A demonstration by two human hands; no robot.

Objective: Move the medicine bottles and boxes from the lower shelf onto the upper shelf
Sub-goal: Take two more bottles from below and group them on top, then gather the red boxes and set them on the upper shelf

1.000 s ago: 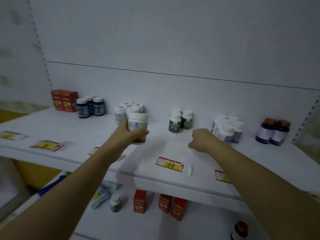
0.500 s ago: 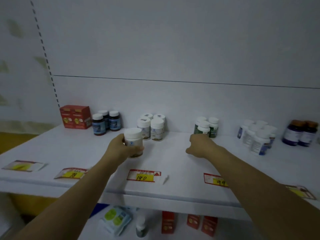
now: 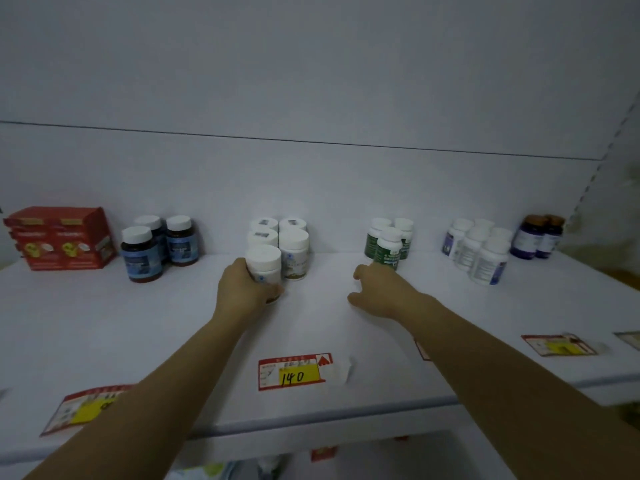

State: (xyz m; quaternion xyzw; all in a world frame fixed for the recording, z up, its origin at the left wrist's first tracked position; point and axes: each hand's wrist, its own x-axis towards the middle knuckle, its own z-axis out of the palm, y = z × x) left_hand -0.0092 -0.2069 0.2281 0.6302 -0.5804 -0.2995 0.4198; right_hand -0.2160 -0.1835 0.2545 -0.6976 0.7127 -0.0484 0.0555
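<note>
Lower shelf (image 3: 346, 459) items mostly hidden beneath the upper shelf (image 3: 311, 327).

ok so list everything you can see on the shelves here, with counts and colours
red boxes: stacked, count unclear, upper shelf far left
dark bottles: three, blue labels, white caps, beside the boxes
white bottles: four standing at the back, centre
held white bottle: one, in front of that group
green bottles: three, white caps, right of centre
white bottles with blue labels: about five, further right
purple bottles: two, brown caps, far right
price tags: several, red and yellow, front of upper shelf
lower shelf items: mostly hidden
left hand: fingers around held bottle
right hand: empty, by the green bottles
</note>
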